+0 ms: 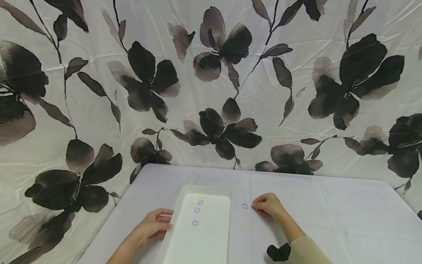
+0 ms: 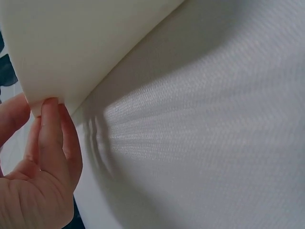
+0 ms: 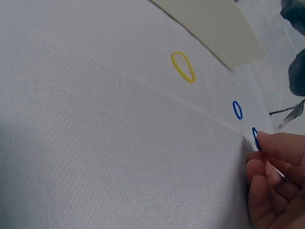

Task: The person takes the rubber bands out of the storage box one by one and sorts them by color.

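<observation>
My left hand (image 1: 151, 226) holds the left edge of a white tray (image 1: 229, 227), its fingertips against the tray's outer wall (image 2: 71, 52) in the left wrist view. Right of the tray, my right hand (image 1: 268, 205) pinches a small blue rubber band (image 3: 256, 137) between thumb and fingers, low over the table. Just beside it a second blue rubber band (image 1: 245, 206) lies on the cloth. Nearer to me lies a yellow rubber band (image 1: 244, 227). Inside the tray are 3 blue rubber bands (image 1: 195, 223) and several pale yellow ones (image 1: 206, 199), mostly towards its far end.
A white cloth (image 1: 329, 209) covers the table. Behind the table hangs a white curtain (image 1: 290, 121) with dark flowers. Close to the right forearm is a black object (image 1: 278, 253), probably part of the wrist gear.
</observation>
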{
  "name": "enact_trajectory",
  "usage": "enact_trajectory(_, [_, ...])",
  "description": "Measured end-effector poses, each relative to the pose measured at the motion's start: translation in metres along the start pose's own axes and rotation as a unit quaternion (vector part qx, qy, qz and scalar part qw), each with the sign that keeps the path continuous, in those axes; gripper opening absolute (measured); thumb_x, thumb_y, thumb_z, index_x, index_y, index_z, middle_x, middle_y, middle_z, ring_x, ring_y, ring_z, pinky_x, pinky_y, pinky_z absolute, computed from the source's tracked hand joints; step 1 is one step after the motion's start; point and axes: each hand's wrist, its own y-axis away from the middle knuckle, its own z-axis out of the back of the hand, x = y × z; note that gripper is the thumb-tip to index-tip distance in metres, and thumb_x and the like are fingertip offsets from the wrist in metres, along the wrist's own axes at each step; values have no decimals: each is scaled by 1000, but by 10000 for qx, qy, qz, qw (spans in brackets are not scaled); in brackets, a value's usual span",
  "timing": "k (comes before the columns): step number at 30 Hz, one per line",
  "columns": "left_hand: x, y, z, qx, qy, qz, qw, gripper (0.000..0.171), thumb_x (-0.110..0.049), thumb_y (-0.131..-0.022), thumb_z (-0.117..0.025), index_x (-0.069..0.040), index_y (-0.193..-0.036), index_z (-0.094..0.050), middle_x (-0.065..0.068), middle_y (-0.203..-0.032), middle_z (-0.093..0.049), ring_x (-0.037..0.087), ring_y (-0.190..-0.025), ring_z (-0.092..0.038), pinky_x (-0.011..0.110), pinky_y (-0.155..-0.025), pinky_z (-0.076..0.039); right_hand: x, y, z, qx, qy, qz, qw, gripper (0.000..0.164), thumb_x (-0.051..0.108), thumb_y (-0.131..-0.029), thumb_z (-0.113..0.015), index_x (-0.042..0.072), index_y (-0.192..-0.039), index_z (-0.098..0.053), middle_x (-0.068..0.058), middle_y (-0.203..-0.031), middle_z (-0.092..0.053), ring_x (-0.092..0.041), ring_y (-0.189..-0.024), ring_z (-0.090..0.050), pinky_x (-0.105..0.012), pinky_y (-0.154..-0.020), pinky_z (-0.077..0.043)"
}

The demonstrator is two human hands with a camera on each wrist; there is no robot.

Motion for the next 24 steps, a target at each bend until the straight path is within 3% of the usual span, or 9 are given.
enact_trajectory(5, [1,0,-1,68,45,-52,10000,57,6,-75,-68,12,-125,-42,14,-99,-61,20,-81,-62,35,-70,-55,0,0,-1,-67,180,-85,9998,5,1,-77,-72,-2,-77,-69,-2,-60,-57,-10,-50,-50,-21,-46,-43])
enact_trajectory(13, [3,0,-1,19,-4,31,10000,57,5,-75,-69,10,-126,-43,12,-98,-60,19,-81,-62,34,-70,-55,-1,-1,5,224,359,82,9991,6,4,-77,-72,0,-75,-69,-3,-62,-59,-11,-51,-51,-22,-47,-44])
enact_trajectory(24, [0,-2,0,101,79,-19,9999,56,8,-75,-67,12,-125,-42,10,-94,-62,19,-80,-62,33,-68,-55,22,-4,16,48,678,32,9977,6,1,-80,-68,-3,-84,-69,-3,-65,-58,-12,-54,-51,-23,-50,-46])
